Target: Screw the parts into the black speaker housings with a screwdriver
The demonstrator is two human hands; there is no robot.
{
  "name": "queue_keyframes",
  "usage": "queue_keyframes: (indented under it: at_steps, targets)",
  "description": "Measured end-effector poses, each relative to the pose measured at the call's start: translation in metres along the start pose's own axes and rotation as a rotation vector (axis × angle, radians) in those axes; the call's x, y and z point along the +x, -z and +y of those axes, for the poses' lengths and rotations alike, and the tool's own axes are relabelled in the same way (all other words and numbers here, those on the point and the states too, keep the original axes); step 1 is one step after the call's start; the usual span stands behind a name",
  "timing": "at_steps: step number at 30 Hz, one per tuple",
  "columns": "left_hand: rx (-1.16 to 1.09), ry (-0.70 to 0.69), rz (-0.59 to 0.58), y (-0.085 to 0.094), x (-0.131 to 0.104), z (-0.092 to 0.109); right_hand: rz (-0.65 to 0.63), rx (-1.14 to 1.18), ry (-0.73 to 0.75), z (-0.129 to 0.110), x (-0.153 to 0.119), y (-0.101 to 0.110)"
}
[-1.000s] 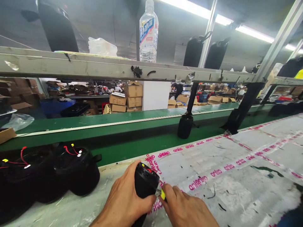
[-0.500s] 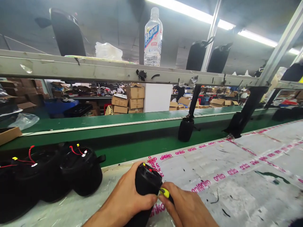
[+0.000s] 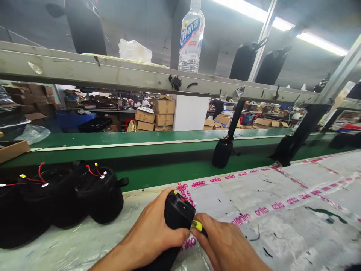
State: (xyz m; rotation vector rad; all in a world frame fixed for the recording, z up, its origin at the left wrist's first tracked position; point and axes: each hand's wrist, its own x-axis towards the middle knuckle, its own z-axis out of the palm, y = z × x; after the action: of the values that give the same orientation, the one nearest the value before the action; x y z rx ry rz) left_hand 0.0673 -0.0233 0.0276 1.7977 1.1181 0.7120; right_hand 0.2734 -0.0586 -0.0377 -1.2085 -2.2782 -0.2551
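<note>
My left hand point(image 3: 158, 227) is wrapped around a black cylindrical speaker-like housing point(image 3: 176, 216), tilted, with its top end up. Red wire and a small yellow connector point(image 3: 175, 193) show inside that end. In my right hand point(image 3: 222, 237) is a small yellow-and-black tool point(image 3: 197, 225), pinched between thumb and fingers, its dark metal tip at the right side of the housing near the rim. Whether it is a knife or another tool I cannot tell. At the left stand several similar black housings point(image 3: 100, 199) with red wires and yellow or white connectors sticking out.
Behind the worktop point(image 3: 282, 222) runs a green conveyor point(image 3: 169, 177) with one black housing point(image 3: 222, 154) on it. A metal shelf beam point(image 3: 135, 81) crosses above, carrying a plastic bottle point(image 3: 191, 41). Black scraps lie on the worktop. Farther back, a person point(image 3: 217, 107) bends near cardboard boxes point(image 3: 164, 113).
The camera view has shifted slightly, so the shelf and bottle sit higher and farther right. Both hands keep their grip, with the tool still against the housing's side.
</note>
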Motion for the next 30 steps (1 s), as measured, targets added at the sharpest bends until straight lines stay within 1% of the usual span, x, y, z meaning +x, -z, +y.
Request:
queue_keyframes:
  at_steps: [4,8,12,14,16,19,23,26,30]
  targets:
    - [0.006,-0.033,0.03,-0.002,-0.001,-0.004,-0.019,0.002,-0.007,-0.001,-0.002,0.003]
    - [0.04,0.002,0.016,-0.005,-0.001,-0.001,-0.025,-0.027,-0.011,-0.003,-0.005,0.004]
    - [0.065,-0.01,0.094,-0.009,0.0,-0.006,-0.048,-0.098,-0.023,-0.004,-0.006,0.004]
    - [0.08,-0.002,0.111,-0.01,0.001,-0.009,-0.058,-0.117,-0.029,-0.004,-0.004,0.004]
    - [0.101,0.018,0.121,-0.01,0.002,-0.01,-0.041,-0.132,-0.023,-0.005,-0.001,0.005]
    - [0.141,0.051,0.124,-0.01,0.002,-0.008,-0.008,-0.15,-0.019,-0.007,0.002,0.005]
    - [0.175,0.07,0.128,-0.01,0.002,-0.003,0.0,-0.175,-0.03,-0.008,0.002,0.005]
    - [0.174,0.083,0.117,-0.011,0.002,-0.003,-0.02,-0.205,-0.027,-0.009,0.001,0.005]
    - [0.202,0.081,0.142,-0.013,0.002,-0.002,-0.074,-0.255,-0.023,-0.01,0.001,0.005]
